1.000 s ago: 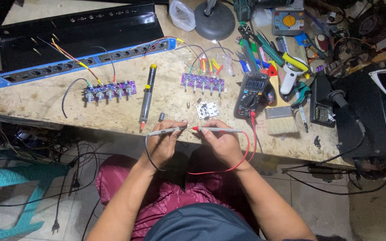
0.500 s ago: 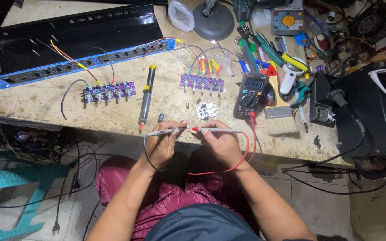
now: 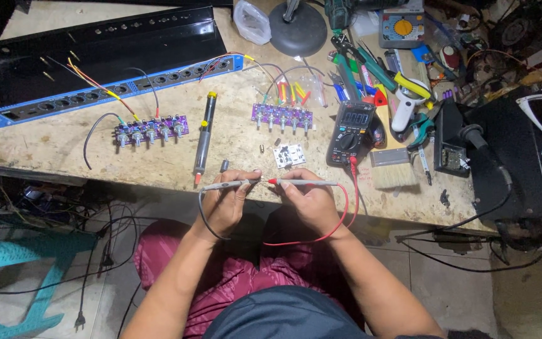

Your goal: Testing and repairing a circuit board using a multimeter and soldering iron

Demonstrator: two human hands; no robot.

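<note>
Probes: a black-lead probe (image 3: 224,185) and a red-lead probe (image 3: 305,182) are held tip to tip, level, just over the bench's near edge.
Left hand: the left hand (image 3: 226,204) pinches the black-lead probe along its shaft, fingers curled round it.
Right hand: the right hand (image 3: 308,202) pinches the red-lead probe the same way.
Meter: a digital multimeter (image 3: 350,132) lies just beyond, its red lead (image 3: 340,220) looping below the bench edge.
Handling: the probes look light, stiff and slim, with sharp tips and limp leads; best held on the insulated shaft, behind the tip.
Nearby: a small white circuit board (image 3: 289,155), two purple potentiometer boards (image 3: 152,130) (image 3: 282,115) and a desoldering pump (image 3: 204,138).
</note>
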